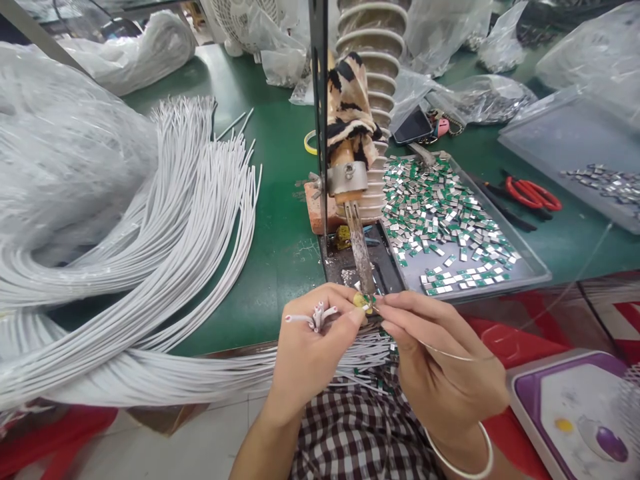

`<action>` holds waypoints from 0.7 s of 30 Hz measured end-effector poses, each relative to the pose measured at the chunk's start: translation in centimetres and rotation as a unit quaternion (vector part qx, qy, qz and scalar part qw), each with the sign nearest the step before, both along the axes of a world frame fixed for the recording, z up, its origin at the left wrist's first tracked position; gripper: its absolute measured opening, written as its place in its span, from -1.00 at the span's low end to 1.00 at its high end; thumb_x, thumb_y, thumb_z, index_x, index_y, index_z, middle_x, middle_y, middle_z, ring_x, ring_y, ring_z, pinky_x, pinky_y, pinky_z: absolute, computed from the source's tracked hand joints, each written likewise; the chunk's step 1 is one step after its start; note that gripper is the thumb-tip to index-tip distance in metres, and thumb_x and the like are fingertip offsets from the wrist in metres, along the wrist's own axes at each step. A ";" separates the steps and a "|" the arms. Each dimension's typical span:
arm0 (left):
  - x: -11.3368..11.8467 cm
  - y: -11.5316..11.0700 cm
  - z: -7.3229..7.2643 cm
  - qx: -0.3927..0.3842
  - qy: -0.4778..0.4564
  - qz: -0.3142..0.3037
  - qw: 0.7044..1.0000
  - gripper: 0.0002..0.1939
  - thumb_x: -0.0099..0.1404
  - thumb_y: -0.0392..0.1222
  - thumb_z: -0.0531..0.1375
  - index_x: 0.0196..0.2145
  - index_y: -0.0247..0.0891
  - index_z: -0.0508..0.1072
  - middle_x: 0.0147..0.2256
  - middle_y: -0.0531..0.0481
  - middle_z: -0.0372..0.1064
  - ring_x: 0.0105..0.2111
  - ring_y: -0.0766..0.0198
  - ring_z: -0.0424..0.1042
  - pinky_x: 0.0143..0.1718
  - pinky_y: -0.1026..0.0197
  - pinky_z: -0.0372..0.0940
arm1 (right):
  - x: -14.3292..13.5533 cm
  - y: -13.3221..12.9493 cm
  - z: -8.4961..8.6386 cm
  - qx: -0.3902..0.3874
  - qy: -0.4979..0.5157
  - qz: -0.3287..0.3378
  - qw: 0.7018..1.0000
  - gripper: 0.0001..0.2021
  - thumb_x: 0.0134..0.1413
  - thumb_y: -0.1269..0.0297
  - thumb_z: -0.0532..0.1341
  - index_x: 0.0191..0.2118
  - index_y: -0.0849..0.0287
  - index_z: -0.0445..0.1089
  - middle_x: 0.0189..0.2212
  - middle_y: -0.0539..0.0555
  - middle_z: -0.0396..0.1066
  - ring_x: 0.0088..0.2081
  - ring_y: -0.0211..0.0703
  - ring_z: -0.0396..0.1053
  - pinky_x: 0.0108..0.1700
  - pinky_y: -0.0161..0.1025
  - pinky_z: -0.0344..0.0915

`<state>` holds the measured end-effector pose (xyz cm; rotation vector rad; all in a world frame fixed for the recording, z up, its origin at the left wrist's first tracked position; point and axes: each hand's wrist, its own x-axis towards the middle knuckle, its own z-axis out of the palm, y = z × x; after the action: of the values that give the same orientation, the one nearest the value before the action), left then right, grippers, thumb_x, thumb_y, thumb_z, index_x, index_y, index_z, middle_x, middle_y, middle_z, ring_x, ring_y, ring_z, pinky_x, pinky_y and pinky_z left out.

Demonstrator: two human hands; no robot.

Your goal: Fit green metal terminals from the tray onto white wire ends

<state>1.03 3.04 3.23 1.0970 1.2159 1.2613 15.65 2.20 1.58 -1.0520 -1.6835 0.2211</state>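
My left hand (317,343) is closed around several white cables (319,316), whose cut ends poke out above the fist. A small green circuit board (369,300) sits at its thumb and fingertips, next to a yellow patch that may be a finger cover. Just above it is the tip of a mounted soldering iron (361,250); I cannot tell whether they touch. My right hand (440,353) pinches a thin solder wire (445,352) close to the same spot. The wire trails back across its fingers.
A clear tray (537,270) of small circuit boards stands right of the iron, near red-handled pliers (533,193). Long bundles of white cables (200,220) cover the left side. A ribbed hose (373,27) rises behind the iron's metal post (319,100). A purple-white fan (575,407) is lower right.
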 end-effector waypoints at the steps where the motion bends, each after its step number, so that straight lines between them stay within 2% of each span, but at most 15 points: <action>1: 0.0 0.0 0.0 0.001 -0.003 0.001 1.000 -0.80 0.17 -0.39 0.22 -0.59 -0.26 0.45 -0.44 0.07 0.44 -0.47 0.38 0.33 -0.45 0.34 0.21 | 0.0 0.0 0.0 -0.002 -0.003 -0.001 1.000 -0.72 0.10 0.55 0.28 -0.10 0.08 0.51 -0.18 0.04 0.56 -0.21 -0.21 0.54 -0.13 -0.25 0.54; 7: -0.2 -0.3 -0.4 -0.004 -0.018 -0.033 0.999 -0.80 0.18 -0.39 0.23 -0.57 -0.26 0.45 -0.42 0.08 0.45 -0.44 0.40 0.36 -0.43 0.36 0.22 | 0.0 -0.3 0.1 -0.023 0.021 0.023 0.999 -0.73 0.08 0.57 0.27 -0.13 0.11 0.51 -0.21 0.05 0.56 -0.22 -0.19 0.55 -0.17 -0.25 0.55; 12: -0.3 -0.4 -0.6 -0.005 -0.002 -0.037 0.999 -0.80 0.19 -0.40 0.22 -0.57 -0.27 0.43 -0.41 0.07 0.44 -0.44 0.40 0.37 -0.42 0.36 0.23 | 0.2 -0.5 -0.2 -0.040 0.044 0.041 0.997 -0.68 0.06 0.60 0.26 -0.11 0.11 0.50 -0.19 0.06 0.55 -0.19 -0.18 0.53 -0.17 -0.24 0.54; 16: 0.0 -0.6 -0.4 0.025 0.035 -0.036 0.998 -0.80 0.18 -0.43 0.22 -0.57 -0.27 0.42 -0.44 0.05 0.45 -0.42 0.36 0.38 -0.39 0.34 0.24 | 0.1 -0.3 -0.4 -0.069 0.072 0.035 0.994 -0.64 0.12 0.63 0.16 -0.06 0.10 0.47 -0.29 0.03 0.55 -0.27 -0.21 0.52 -0.22 -0.24 0.51; 19: 0.1 -1.0 -0.4 0.056 0.074 -0.053 0.994 -0.81 0.19 -0.44 0.23 -0.54 -0.26 0.43 -0.44 0.03 0.46 -0.40 0.32 0.41 -0.35 0.31 0.26 | 0.0 -0.1 -0.2 -0.122 0.079 0.017 0.989 -0.73 0.15 0.59 0.16 -0.16 0.10 0.48 -0.33 0.01 0.53 -0.28 -0.22 0.49 -0.22 -0.25 0.48; 21: 0.1 -1.4 -0.7 0.058 0.095 -0.090 0.990 -0.82 0.25 -0.42 0.22 -0.49 -0.26 0.45 -0.40 0.00 0.49 -0.36 0.28 0.43 -0.29 0.27 0.27 | 0.1 0.0 0.0 -0.145 0.105 0.021 0.984 -0.80 0.12 0.55 0.22 -0.24 0.09 0.48 -0.35 -0.01 0.53 -0.29 -0.22 0.48 -0.23 -0.27 0.46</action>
<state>1.12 1.63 2.49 1.4069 1.1651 1.1197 15.78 2.16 1.56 -1.1630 -1.5121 0.6002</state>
